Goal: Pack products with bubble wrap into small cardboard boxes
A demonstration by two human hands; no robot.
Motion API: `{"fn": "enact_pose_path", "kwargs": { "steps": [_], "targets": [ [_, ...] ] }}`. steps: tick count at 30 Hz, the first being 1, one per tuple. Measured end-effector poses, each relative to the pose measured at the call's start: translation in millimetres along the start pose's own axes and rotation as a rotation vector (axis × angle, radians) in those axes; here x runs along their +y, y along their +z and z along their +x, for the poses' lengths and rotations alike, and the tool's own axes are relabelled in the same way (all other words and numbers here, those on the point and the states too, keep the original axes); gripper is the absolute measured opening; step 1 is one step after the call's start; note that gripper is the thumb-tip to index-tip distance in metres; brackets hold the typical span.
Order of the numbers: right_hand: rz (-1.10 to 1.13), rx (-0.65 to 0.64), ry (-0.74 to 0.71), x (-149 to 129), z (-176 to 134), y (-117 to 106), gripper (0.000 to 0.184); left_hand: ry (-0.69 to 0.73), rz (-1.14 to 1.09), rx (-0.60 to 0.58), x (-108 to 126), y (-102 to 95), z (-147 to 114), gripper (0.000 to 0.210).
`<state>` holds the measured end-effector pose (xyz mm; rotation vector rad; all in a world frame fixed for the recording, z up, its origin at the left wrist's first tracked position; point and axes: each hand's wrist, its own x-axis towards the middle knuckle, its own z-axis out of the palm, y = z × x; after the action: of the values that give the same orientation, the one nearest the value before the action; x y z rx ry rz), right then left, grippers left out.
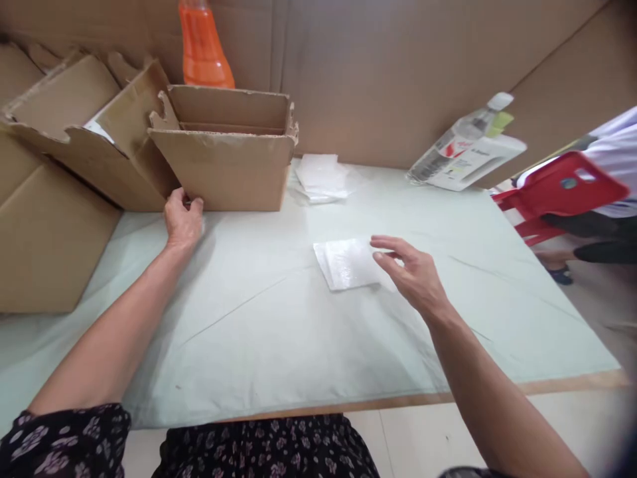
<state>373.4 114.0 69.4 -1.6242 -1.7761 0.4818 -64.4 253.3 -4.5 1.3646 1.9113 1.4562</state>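
Note:
My left hand point(184, 216) is at the lower left corner of an open cardboard box point(223, 169), where it meets the box beside it. The fingers are curled in, and what they pinch, if anything, is hidden. My right hand point(411, 269) hovers by the right edge of a small stack of white translucent packing pouches point(348, 264) lying flat on the table. Its thumb and fingers are apart, with nothing visible between them. Farther back, a second pile of similar white pouches point(322, 176) lies to the right of the open box.
More cardboard boxes point(64, 159) crowd the left side. An orange bottle point(204, 50) stands behind the open box. A clear bottle point(455, 143) and a white jug point(478, 162) are at the back right. Beyond the cloth-covered table point(279, 345) are a red chair point(562, 192) and a seated person point(617, 166).

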Motion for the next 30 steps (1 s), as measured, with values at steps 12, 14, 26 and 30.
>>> {"fn": "enact_pose_path", "kwargs": {
  "steps": [12,14,26,30],
  "targets": [
    [-0.143,0.102,-0.047,6.2,-13.8,32.3,0.03,0.232,0.054,-0.168,46.9,-0.5,-94.7,0.059],
    [0.055,0.081,-0.077,-18.6,-13.8,29.6,0.024,0.307,0.024,-0.386,69.3,-2.9,-120.7,0.071],
    [0.465,-0.092,0.045,-66.3,-10.6,25.3,0.031,0.273,0.125,-0.994,108.1,-52.2,-123.6,0.044],
    [0.092,-0.086,0.045,-27.0,-17.2,48.7,0.038,0.283,0.419,-0.835,70.8,-75.9,-116.6,0.055]
  ]
}}
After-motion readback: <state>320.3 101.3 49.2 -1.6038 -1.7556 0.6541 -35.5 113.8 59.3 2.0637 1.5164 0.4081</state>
